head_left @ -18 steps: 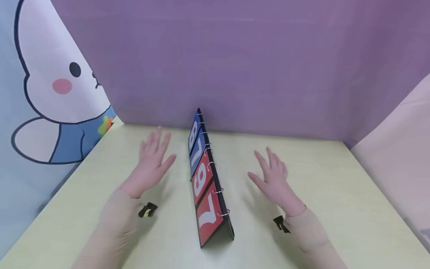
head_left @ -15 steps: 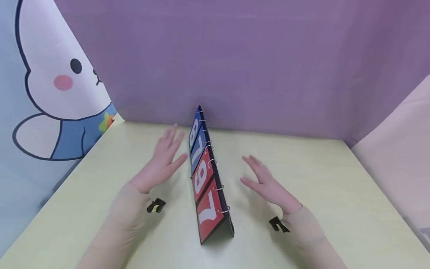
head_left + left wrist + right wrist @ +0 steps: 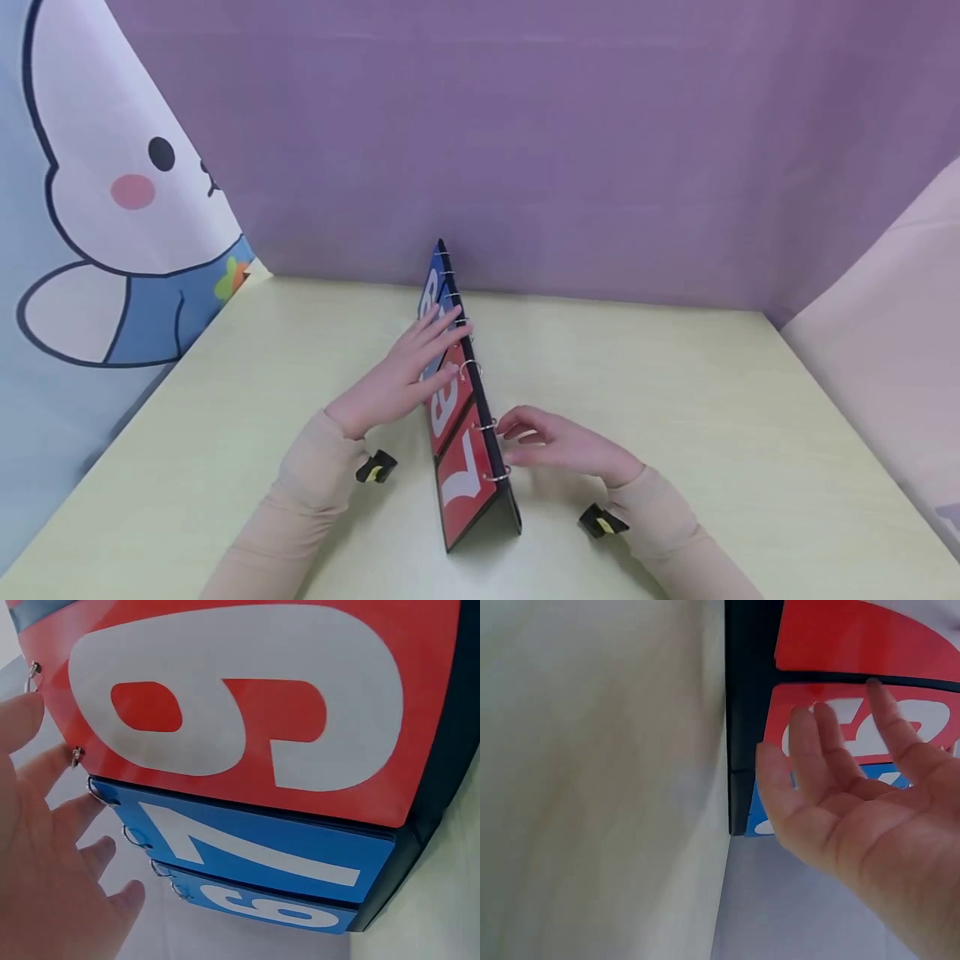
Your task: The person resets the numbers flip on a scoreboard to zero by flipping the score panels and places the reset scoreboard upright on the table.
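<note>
Table's pale yellow [image 3: 675,392] and pretty smooth from above, though my right wrist view picks up a faint wood-grain look. Behind it hangs a big purple backdrop [image 3: 525,150] with soft creases, a pale pinkish sheet [image 3: 892,292] covers the right side, and on the left it's a light blue sheet [image 3: 90,217] with a huge white cartoon animal, pink cheek and all. Standing on the tabletop near the middle, running away from me, is a flip scoreboard [image 3: 470,433], tented like an A, red cards nearer me, blue ones further back. My left hand [image 3: 397,375] isn't gripping anything, fingers spread over the left face towards the ringed top edge. My right hand [image 3: 566,446] is loose too, fingers softly bent beside the other face. Can't tell if either's actually touching.
</note>
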Action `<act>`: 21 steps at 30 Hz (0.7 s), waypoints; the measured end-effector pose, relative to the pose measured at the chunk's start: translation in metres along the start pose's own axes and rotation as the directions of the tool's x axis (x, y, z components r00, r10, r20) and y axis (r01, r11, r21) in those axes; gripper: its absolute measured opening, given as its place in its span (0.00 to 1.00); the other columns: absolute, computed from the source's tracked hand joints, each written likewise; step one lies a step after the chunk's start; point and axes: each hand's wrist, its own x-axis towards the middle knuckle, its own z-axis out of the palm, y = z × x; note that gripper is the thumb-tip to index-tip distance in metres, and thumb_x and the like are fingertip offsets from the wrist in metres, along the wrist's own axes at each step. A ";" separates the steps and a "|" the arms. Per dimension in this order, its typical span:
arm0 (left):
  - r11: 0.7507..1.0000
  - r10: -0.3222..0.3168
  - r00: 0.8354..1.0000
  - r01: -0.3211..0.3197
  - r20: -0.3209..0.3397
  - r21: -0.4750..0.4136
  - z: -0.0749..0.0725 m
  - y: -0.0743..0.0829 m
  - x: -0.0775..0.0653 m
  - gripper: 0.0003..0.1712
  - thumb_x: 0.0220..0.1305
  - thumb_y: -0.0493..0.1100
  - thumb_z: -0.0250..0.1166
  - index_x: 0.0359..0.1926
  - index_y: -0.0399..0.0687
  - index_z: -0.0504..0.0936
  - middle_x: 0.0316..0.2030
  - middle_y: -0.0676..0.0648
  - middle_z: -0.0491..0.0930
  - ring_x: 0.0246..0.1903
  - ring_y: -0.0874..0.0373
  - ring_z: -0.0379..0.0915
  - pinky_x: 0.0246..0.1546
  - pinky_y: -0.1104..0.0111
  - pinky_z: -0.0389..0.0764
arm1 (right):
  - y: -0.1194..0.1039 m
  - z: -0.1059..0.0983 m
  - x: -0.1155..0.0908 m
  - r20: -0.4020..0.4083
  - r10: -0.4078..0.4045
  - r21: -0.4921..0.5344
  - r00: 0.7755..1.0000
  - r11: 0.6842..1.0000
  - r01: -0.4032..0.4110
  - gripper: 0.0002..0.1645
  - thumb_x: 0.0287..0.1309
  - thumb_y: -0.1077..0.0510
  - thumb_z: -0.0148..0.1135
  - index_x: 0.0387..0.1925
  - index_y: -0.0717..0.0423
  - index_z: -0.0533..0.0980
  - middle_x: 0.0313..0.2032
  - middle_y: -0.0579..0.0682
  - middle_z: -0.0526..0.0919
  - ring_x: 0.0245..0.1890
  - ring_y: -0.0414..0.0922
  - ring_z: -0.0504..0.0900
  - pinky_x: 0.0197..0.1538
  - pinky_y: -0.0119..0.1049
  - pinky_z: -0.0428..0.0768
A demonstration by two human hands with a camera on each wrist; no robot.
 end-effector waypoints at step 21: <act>1.000 -0.014 1.000 0.014 -0.001 -0.010 0.010 -0.004 0.003 0.32 0.69 0.56 0.49 0.71 0.58 0.56 0.75 0.53 0.39 0.73 0.46 0.40 0.63 0.47 0.60 | 0.009 -0.015 -0.002 0.114 -0.059 0.014 0.992 0.998 0.057 0.17 0.54 0.57 0.64 0.32 0.64 0.65 0.33 0.49 0.77 0.35 0.42 0.77 0.37 0.32 0.75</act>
